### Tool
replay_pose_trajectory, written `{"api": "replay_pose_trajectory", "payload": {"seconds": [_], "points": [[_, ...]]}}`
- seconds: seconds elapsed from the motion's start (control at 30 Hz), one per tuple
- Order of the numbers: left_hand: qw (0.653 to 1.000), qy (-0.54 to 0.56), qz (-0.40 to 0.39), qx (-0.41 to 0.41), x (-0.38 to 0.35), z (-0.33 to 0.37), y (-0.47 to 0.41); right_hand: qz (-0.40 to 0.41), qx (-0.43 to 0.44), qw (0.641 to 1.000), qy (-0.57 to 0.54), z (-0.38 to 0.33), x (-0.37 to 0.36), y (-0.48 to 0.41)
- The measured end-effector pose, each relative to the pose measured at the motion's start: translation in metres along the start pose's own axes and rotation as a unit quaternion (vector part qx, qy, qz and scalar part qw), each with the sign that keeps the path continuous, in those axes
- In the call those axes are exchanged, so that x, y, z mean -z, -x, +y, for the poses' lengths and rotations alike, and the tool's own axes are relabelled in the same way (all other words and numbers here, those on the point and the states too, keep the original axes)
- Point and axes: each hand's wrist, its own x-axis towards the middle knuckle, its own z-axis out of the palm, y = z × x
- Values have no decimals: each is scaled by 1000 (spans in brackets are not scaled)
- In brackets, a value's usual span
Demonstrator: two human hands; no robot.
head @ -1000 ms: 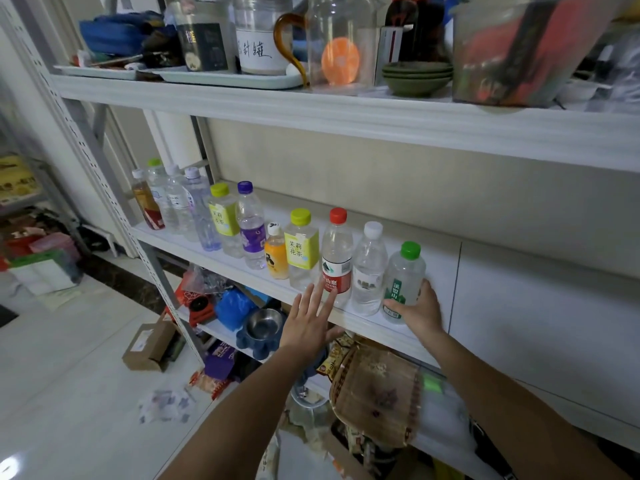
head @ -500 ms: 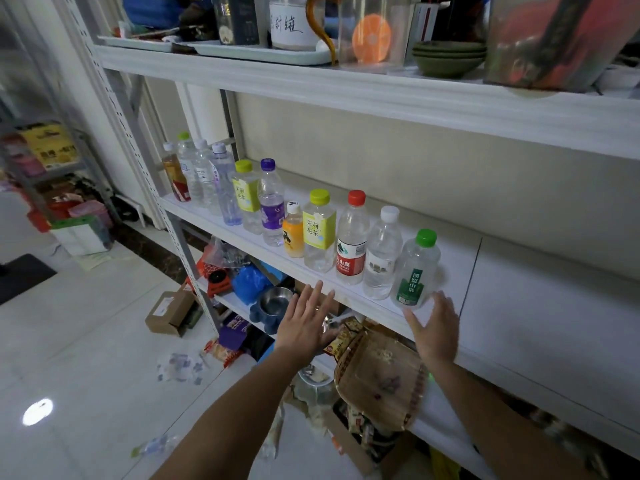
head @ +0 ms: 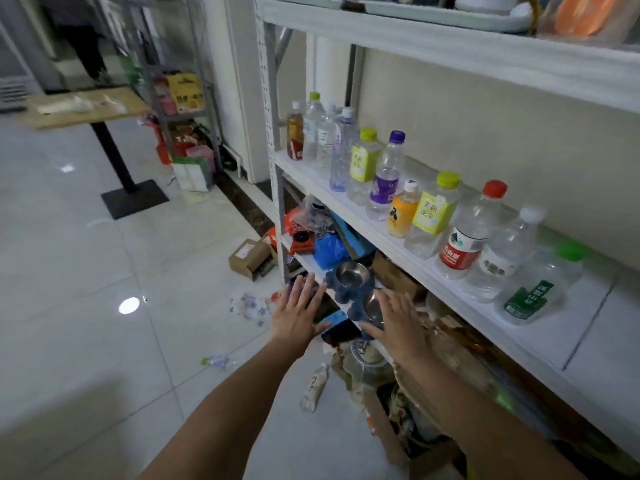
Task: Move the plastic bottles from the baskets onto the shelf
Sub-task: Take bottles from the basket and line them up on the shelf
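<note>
Below bottles (head: 431, 216) on shelf (head: 595, 317): left hand (head: 294, 317), right hand (head: 398, 327), fingers spread, holding nothing, well apart.

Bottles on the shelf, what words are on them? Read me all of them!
"茉莉花茶": yellow label of the lime-capped bottle.
"山泉", roughly: red label of the red-capped bottle; the rest is blurred.
Too blurred to read: green-label bottle, purple-label bottle, farther yellow-label bottle, orange bottle.

We find bare shelf (head: 609, 317) right of the green-labelled bottle (head: 538, 287); from there leftward, 11 bottles (head: 431, 216) crowd it.
</note>
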Motion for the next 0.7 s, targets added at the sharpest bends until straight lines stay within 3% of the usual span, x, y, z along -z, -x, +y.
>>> {"api": "replay_pose_trajectory", "payload": {"seconds": [0.27, 0.47, 0.7], "points": [[987, 7, -6, 161, -21, -165, 69, -99, 239, 965, 45, -184, -32, -79], [953, 17, -21, 301, -42, -290, 137, -124, 335, 934, 17, -331, -72, -107], [907, 40, -63, 415, -71, -373, 210, -154, 436, 886, 32, -448, -106, -129]]}}
